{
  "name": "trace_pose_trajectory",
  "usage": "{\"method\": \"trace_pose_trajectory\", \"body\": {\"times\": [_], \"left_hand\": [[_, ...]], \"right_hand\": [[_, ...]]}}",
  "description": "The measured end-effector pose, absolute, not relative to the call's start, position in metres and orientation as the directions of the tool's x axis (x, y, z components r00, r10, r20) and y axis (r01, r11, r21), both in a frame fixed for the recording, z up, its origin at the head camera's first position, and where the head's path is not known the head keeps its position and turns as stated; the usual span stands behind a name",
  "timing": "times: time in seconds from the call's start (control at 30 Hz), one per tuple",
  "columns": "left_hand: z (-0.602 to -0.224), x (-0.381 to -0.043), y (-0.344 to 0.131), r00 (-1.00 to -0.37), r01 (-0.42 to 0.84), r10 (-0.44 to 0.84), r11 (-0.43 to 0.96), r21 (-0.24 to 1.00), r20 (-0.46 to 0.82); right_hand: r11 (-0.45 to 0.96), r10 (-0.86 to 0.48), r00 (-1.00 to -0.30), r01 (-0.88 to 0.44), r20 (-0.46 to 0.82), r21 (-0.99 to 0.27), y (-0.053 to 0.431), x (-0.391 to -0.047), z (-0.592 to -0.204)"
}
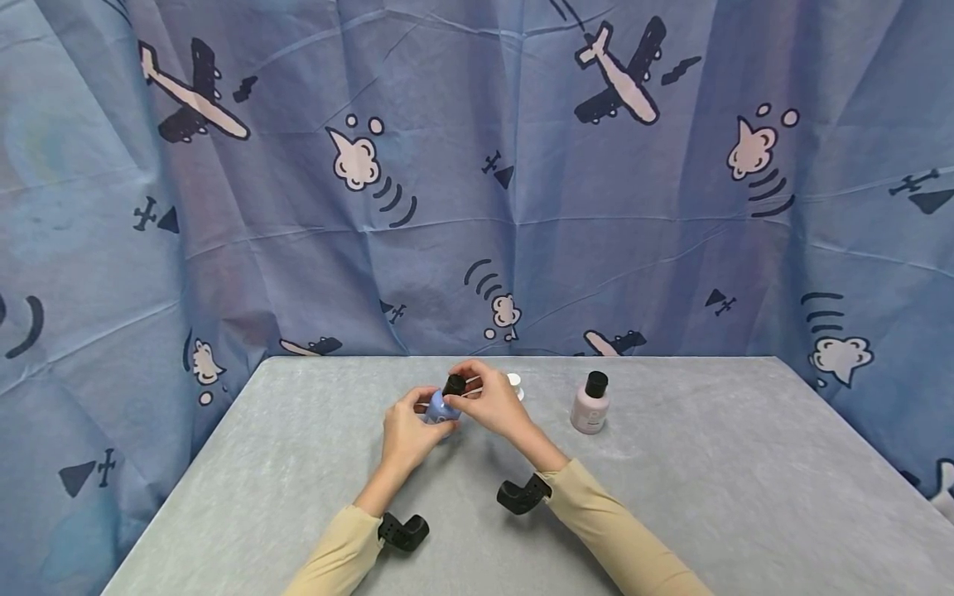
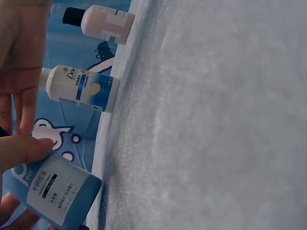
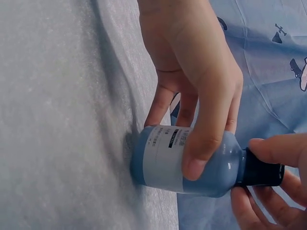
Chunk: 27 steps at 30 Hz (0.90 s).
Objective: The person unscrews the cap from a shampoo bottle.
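Observation:
My left hand [image 1: 409, 428] grips the body of a blue bottle [image 3: 160, 160] with a white printed label, thumb across the front and fingers behind. The bottle leans a little, its base close to the tabletop. At its neck, my right hand [image 1: 495, 403] pinches the black cap [image 3: 261, 167] between thumb and fingers. Just behind the right hand stands a white bottle [image 2: 81, 88] with a blue-and-yellow Dove label, mostly hidden by that hand in the head view. Farther right a pale pink bottle [image 1: 590, 409] with a black cap stands upright.
All the bottles are on a grey cloth-covered table [image 1: 715, 497]. Past its far edge hangs a blue curtain [image 1: 462, 108] printed with airplanes and clouds. Each wrist wears a black camera strap, and both sleeves [image 1: 619, 530] are beige.

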<state>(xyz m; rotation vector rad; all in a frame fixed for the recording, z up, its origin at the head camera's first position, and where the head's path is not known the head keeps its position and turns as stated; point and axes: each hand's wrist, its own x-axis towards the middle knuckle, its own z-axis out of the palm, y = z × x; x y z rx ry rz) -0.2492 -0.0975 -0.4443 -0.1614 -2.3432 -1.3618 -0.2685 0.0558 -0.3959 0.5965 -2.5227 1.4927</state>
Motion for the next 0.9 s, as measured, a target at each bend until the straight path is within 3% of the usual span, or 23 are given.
{"method": "trace_pose_trajectory", "body": {"times": [0.9], "left_hand": [[-0.445,-0.2446,-0.0968,-0.929,0.276,-0.084,0.493,0.825,0.36]], "right_hand": [[0.356,-0.381,-0.863,-0.468,0.332,-0.809,0.0586,-0.2677,-0.396]]}}
